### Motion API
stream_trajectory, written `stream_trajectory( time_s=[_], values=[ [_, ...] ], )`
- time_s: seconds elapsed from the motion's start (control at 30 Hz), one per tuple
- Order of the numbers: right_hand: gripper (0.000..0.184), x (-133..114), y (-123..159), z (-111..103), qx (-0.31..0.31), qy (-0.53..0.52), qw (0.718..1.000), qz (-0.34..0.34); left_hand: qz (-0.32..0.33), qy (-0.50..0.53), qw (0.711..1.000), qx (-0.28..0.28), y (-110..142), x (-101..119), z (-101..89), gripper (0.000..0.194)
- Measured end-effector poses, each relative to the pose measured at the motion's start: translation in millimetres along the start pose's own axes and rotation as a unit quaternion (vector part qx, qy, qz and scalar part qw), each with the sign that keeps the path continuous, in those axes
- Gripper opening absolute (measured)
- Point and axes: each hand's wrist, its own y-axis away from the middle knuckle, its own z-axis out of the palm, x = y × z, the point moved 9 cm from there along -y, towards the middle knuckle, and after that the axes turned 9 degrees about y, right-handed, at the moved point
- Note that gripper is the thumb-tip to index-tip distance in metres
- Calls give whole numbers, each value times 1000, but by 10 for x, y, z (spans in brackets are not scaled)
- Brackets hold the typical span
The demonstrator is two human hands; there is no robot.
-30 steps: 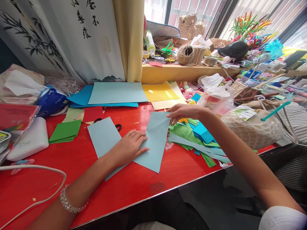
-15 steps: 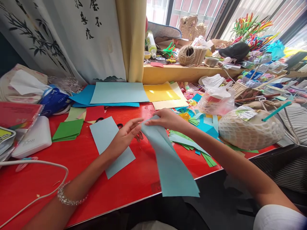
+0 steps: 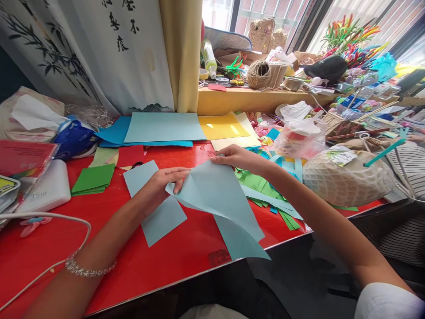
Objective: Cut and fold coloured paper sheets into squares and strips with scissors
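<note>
Between my hands hangs a light blue paper sheet (image 3: 222,190), bent and partly opened out, with a second layer of the same colour below it at the table's front edge. My left hand (image 3: 174,179) pinches its left corner, thumb underneath. At the top edge, my right hand (image 3: 234,157) grips the paper, fingers curled over it. Under my left wrist lies a light blue paper piece (image 3: 165,221), flat on the red table (image 3: 113,235). Partly hidden behind that piece are the dark handles of scissors (image 3: 137,165).
Green paper squares (image 3: 93,178) are stacked at the left near a white power bank (image 3: 48,188) and cable. Blue and yellow sheets (image 3: 226,126) lie at the back. Paper scraps (image 3: 262,186), a plastic bag (image 3: 300,133) and a netted coconut (image 3: 348,175) crowd the right.
My left hand has taken hold of the paper's corner and drawn it left, so the sheet spreads open. My right hand still holds the top edge.
</note>
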Motion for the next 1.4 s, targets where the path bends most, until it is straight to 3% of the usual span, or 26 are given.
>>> stream_trajectory(
  time_s=[0.07,0.33,0.5,0.6,0.67,0.73,0.77,0.87,0.93,0.97,1.0,1.07,1.13,1.2,1.27,1.33,1.4],
  values=[
    [44,-14,-8,-33,5,-7,1000,-7,-19,-2,1000,11,5,-23,-21,10],
    [44,-202,16,-248,57,81,995,-23,-64,6,997,41,52,-13,-116,21],
    [44,-227,5,-273,57,87,994,-16,-81,-7,996,26,50,-57,-82,25],
    [41,-197,-35,-250,24,121,992,-14,-77,-54,995,20,49,-63,-56,20],
    [38,-200,-51,-252,19,156,988,-6,-26,-105,993,41,44,22,-76,19],
    [35,-295,-26,-323,71,200,977,-6,95,-164,977,101,84,241,-127,17],
    [35,-391,14,-376,117,224,967,-14,173,-198,955,140,149,386,-146,15],
    [30,-826,275,-484,276,308,907,-79,395,-287,842,230,489,761,-74,10],
    [28,-1116,535,-497,375,362,842,-138,496,-305,773,252,714,894,18,12],
    [27,-1224,681,-498,424,385,803,-164,528,-295,753,259,799,932,38,13],
    [26,-1301,832,-490,472,403,761,-191,544,-275,747,266,850,955,29,15],
    [23,-1332,1117,-449,546,419,684,-242,534,-211,770,277,851,959,-56,24],
    [21,-1193,1309,-405,572,408,658,-270,498,-134,811,275,760,913,-162,31],
    [26,-937,1368,-358,541,402,694,-253,469,-87,839,264,656,851,-221,33],
    [31,-714,1390,-141,448,438,727,-281,443,-127,851,251,555,789,-196,30],
    [34,-488,1448,98,357,468,749,-305,393,-259,853,224,415,671,-82,24],
    [37,-261,1486,297,273,509,763,-291,329,-416,833,159,246,445,82,26]
  ],
)
